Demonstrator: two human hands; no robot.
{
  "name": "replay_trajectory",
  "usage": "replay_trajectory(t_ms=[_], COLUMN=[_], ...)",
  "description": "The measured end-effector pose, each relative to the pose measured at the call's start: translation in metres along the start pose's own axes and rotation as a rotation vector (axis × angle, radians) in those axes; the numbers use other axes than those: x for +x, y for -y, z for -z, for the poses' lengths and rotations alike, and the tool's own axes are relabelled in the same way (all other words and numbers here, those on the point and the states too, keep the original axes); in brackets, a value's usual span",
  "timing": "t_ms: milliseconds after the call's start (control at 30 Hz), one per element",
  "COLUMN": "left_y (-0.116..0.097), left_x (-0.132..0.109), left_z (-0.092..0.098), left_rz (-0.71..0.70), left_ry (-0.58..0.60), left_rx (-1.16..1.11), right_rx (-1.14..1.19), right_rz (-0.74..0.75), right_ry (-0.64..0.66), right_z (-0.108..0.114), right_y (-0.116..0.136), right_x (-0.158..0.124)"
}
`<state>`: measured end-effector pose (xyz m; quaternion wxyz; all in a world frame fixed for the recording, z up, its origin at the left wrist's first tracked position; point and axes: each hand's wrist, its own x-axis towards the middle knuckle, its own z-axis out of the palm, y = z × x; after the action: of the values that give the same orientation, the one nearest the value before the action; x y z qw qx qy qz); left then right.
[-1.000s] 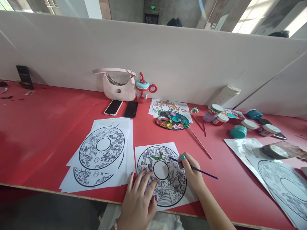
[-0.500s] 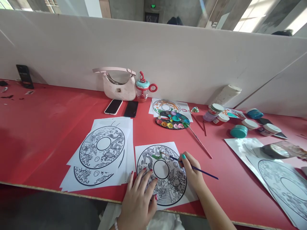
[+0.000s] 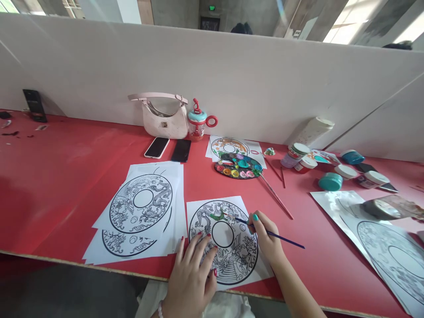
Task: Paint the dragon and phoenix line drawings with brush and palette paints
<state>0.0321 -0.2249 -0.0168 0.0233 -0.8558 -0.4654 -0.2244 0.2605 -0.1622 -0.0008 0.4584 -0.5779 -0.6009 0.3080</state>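
Observation:
In front of me lies a sheet of paper [image 3: 222, 234] printed with a round dragon and phoenix line drawing. Part of the dragon near the top is painted green. My left hand [image 3: 192, 271] rests flat on the sheet's lower left, fingers spread. My right hand [image 3: 266, 234] pinches a dark blue paintbrush [image 3: 281, 237], whose tip is at the green patch. Beyond the sheet sits a paint palette [image 3: 236, 167] with several colours in its wells. A second paintbrush [image 3: 276, 195] leans with its bristle end on the palette's right side.
A stack of printed sheets [image 3: 141, 207] lies left. Two phones [image 3: 157, 147], a pink handbag [image 3: 165, 119] and a red-handled cup [image 3: 198, 125] stand behind. Several paint jars [image 3: 330, 181] are at right, near a jar lying over another printed sheet [image 3: 387, 251]. A wall [image 3: 251, 84] closes the back.
My right hand and the paintbrush have shifted slightly to the right, and the green patch reaches a little further right. My left hand stays in place.

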Motion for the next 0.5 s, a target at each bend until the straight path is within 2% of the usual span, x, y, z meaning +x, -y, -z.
replay_trajectory(t_ms=[500], left_y=[-0.0003], left_x=[-0.0004], left_z=[-0.0015], left_rz=[-0.002], left_ry=[-0.026], left_rx=[0.001], right_rx=[0.030], right_rz=[0.003], right_ry=[0.007], right_z=[0.0016], right_y=[-0.0035], right_x=[-0.0017])
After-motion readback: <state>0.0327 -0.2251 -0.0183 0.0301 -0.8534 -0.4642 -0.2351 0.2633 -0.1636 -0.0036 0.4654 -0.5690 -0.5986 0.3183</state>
